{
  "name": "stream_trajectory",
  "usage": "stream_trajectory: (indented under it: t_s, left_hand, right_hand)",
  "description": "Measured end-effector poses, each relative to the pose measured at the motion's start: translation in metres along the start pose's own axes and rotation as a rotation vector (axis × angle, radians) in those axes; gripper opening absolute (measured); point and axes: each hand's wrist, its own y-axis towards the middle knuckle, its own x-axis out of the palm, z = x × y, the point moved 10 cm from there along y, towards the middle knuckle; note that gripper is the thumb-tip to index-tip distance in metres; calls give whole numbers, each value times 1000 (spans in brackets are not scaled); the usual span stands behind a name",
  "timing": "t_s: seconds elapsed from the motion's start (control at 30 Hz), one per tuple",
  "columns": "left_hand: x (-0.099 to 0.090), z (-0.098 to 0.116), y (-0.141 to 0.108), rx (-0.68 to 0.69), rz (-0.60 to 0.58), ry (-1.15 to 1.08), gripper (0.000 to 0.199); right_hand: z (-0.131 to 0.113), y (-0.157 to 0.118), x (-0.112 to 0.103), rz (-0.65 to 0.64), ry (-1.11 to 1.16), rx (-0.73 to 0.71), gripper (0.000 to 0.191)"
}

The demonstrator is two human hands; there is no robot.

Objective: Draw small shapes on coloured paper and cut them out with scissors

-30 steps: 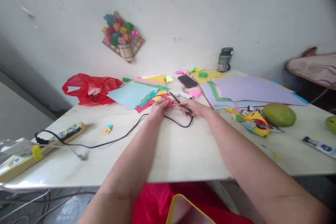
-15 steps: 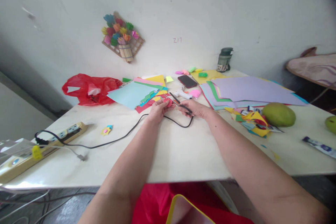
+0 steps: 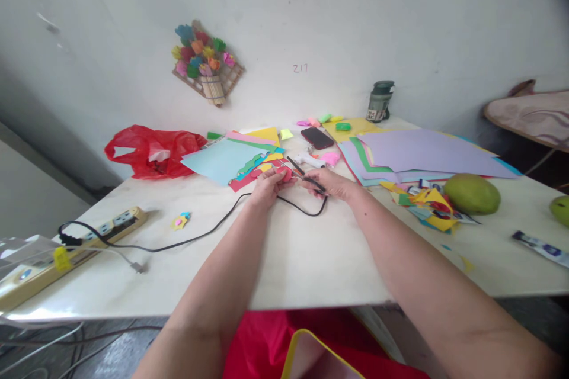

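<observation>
Near the middle of the table, my left hand (image 3: pixel 267 185) is closed on a small piece of red paper (image 3: pixel 285 174). My right hand (image 3: pixel 328 182) grips black-handled scissors (image 3: pixel 315 183), their blades pointing left at the red paper. Whether the blades touch the paper is too small to tell. Behind my hands lie a white glue gun (image 3: pixel 310 160) and a pink lump (image 3: pixel 329 158). A black cable (image 3: pixel 213 228) runs beneath my hands. Red and yellow paper pieces (image 3: pixel 242 182) lie just left of my left hand.
Coloured sheets (image 3: pixel 222 160) and a red bag (image 3: pixel 155 151) lie at the left, a power strip (image 3: pixel 106 228) nearer. A phone (image 3: pixel 317 137) and bottle (image 3: pixel 380 100) are at the back. Purple sheets (image 3: pixel 427 148), paper scraps (image 3: pixel 438 210), a green fruit (image 3: pixel 472 193) and a tube (image 3: pixel 540 247) are at the right.
The red paper in my left hand has turned slightly. Both hands stay in nearly the same place.
</observation>
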Motion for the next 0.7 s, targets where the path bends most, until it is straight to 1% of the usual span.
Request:
stream_trajectory:
  t_s: [0.13,0.23,0.3,0.4,0.47,0.57,0.7]
  left_hand:
    - [-3,1,1,17,14,-24,21]
    - [-5,2,2,29,22,-24,20]
    - [-6,1,3,27,24,-20,19]
    - [-6,0,3,18,18,-21,19]
    - [-5,0,3,15,16,-23,18]
    - [-6,0,3,16,18,-19,18]
    - [-5,0,3,18,13,-9,19]
  right_hand:
    - [0,5,-2,13,-56,-51,28]
    - [1,8,-5,56,-115,-75,34]
    - [-2,8,-10,105,-214,-117,34]
    - [-13,4,-17,211,-443,-186,29]
    - [-20,1,-20,259,-562,-209,26]
    - [-24,-1,-20,273,-658,-213,24]
    - [-25,-1,-20,264,-691,-204,26]
